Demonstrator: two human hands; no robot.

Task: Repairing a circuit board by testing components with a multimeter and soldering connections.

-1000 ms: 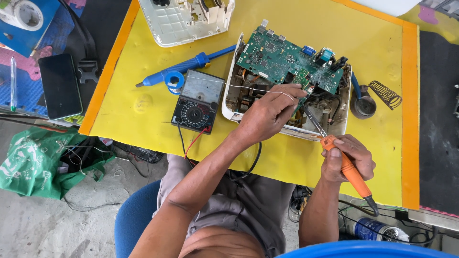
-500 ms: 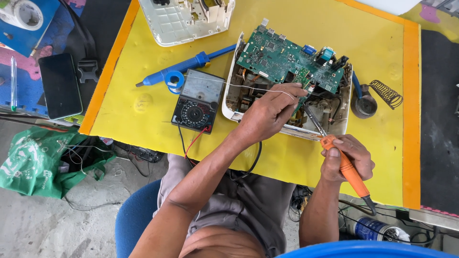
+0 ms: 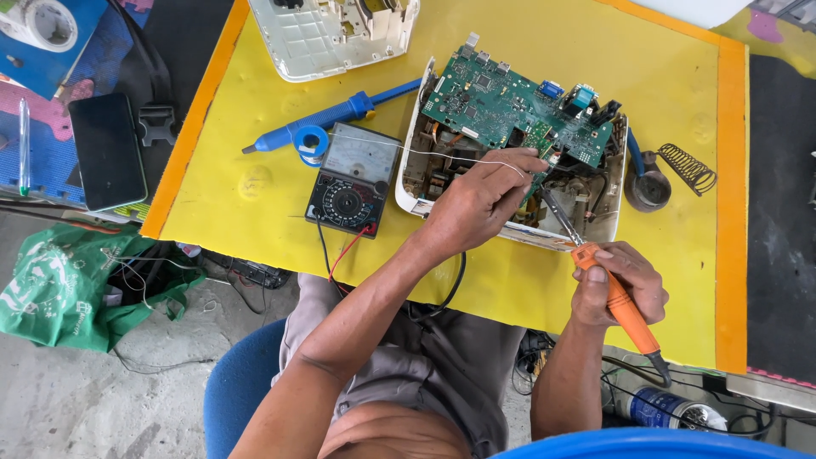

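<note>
A green circuit board [image 3: 510, 106] lies tilted over an opened white device case [image 3: 510, 229] on a yellow mat [image 3: 255, 183]. My left hand [image 3: 480, 200] rests on the case and pinches a thin solder wire [image 3: 408, 151] that runs back to a blue spool [image 3: 311, 141]. My right hand [image 3: 619, 285] grips an orange-handled soldering iron [image 3: 620, 302]; its metal tip [image 3: 557, 208] points up-left to the board's lower edge, close to my left fingertips.
An analog multimeter [image 3: 351, 181] with red and black leads sits left of the case. A blue desoldering pump [image 3: 331, 115], a white cover [image 3: 331, 34], an iron stand with spring [image 3: 667, 174], a phone [image 3: 106, 151] and a green bag [image 3: 76, 285] lie around.
</note>
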